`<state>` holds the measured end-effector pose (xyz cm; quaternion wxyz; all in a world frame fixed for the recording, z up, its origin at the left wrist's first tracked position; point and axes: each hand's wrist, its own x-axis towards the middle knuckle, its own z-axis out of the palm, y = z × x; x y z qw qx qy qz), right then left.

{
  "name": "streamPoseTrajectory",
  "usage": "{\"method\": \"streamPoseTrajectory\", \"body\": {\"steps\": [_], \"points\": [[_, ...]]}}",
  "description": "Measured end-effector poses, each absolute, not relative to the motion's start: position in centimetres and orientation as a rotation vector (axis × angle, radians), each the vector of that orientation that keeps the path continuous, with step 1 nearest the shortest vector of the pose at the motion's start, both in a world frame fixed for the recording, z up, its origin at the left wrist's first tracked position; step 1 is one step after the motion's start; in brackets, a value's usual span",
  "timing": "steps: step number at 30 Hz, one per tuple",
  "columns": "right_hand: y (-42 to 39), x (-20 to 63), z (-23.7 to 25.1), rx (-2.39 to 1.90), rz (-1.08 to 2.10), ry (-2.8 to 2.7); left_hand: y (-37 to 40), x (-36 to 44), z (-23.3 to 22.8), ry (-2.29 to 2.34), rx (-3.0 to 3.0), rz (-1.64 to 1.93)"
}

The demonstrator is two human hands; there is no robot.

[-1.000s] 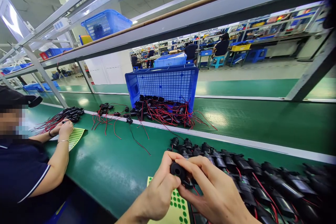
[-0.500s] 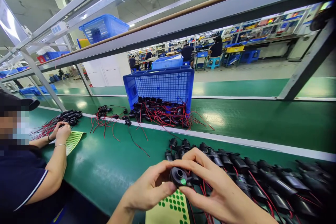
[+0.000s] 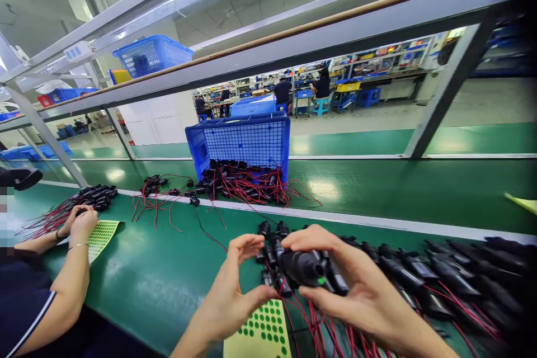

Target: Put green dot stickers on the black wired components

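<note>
Hands meet low in the middle of the view over a green worktop (image 3: 159, 268). The right hand (image 3: 356, 291) grasps a black cylindrical part (image 3: 304, 267) between thumb and fingers, holding it lying sideways just above the near end of a long row of like black parts (image 3: 419, 279) with red wires; a small green dot (image 3: 321, 280) shows on the part's underside near the thumb. The left hand (image 3: 235, 291) is released, its fingers curved and spread just beside the part's left end, and whether a fingertip touches the part cannot be told. Below the hands, at the near edge of the worktop, lies a pale yellow sheet of green dot stickers (image 3: 260, 335). Farther back, a blue crate (image 3: 239, 142) lies tipped on its side, with a heap of black parts and red wires (image 3: 247, 184) spilling from its mouth. To the left, another person's hands (image 3: 79, 221) rest on a second sticker sheet (image 3: 103, 235), next to a smaller pile of wired parts (image 3: 90, 196). Overhead, a blue basket (image 3: 151, 56) sits on a metal shelf (image 3: 293, 47).
</note>
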<state>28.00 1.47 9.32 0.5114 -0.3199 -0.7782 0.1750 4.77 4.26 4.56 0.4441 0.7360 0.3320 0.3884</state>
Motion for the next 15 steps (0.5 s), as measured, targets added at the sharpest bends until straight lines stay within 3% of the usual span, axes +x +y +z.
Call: {"method": "streamPoseTrajectory", "body": {"steps": [8, 15], "points": [[-3.2, 32.6, 13.0, -1.011, -0.011, -2.098, 5.3, 1.4, -0.1, 1.447, 2.124, 0.075], [-4.7, 33.3, 12.6, -1.142, -0.034, -2.061, 4.9, 0.7, -1.9, 1.496, 2.205, 0.157]]}}
